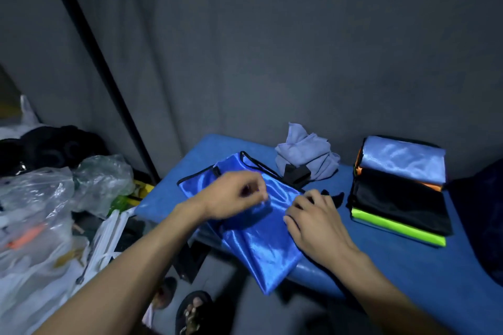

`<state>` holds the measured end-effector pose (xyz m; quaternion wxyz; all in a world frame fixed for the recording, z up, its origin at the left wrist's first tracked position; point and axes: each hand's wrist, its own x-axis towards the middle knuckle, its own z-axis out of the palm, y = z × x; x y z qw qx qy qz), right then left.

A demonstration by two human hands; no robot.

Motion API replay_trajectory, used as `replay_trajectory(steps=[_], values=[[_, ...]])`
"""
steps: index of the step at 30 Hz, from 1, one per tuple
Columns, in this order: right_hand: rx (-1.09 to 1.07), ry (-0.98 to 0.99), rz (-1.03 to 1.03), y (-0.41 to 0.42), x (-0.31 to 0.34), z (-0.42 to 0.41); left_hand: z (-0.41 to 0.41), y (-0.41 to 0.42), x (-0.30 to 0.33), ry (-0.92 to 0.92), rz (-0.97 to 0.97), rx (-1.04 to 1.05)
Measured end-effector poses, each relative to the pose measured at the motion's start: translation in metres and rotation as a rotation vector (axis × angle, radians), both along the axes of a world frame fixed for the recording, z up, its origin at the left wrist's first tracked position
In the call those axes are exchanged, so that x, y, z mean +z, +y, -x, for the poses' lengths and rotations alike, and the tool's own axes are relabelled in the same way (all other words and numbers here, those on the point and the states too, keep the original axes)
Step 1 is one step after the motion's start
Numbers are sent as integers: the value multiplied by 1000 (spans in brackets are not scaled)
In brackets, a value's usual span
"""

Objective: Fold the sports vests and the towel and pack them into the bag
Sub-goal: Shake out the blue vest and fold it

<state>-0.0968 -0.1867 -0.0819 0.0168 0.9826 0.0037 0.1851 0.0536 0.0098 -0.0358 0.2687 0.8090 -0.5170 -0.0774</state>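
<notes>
A shiny blue vest (258, 236) with black trim lies partly folded across the near left corner of the blue table (394, 266), its lower end hanging over the edge. My left hand (234, 196) hovers over the vest's middle with curled fingers, blurred; whether it pinches the cloth I cannot tell. My right hand (315, 220) lies flat on the vest's right edge, fingers spread. A crumpled grey towel (304, 155) sits at the back of the table. A stack of folded vests (400, 190), light blue on top, then orange, black and green, stands at the right.
A small black object (295, 174) lies in front of the towel. Clear plastic bags (40, 212) with clutter fill the left. A dark blue shape (487, 220), perhaps the bag, sits at the far right edge. Sandalled feet (190, 310) show below. A grey curtain hangs behind.
</notes>
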Motion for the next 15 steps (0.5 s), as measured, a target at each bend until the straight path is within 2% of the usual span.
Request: replay_trajectory(steps=[1,3,5,7,11,12,15], values=[[-3,44,-10,-3,0,5,6,3,-10,-16,-138,-61],[7,161,-34,-9,5,14,3,15,-25,-97,-320,-29],[21,300,-82,-14,14,21,-1,28,-26,-182,-376,41],[15,416,-121,-21,20,30,13,26,-17,-292,-452,13],[13,470,-133,-26,19,32,79,12,-4,-139,-385,-155],[6,456,-131,-26,18,31,94,11,-8,-188,-421,-176],[-2,395,-118,-26,12,24,119,14,-29,-501,-485,-109]])
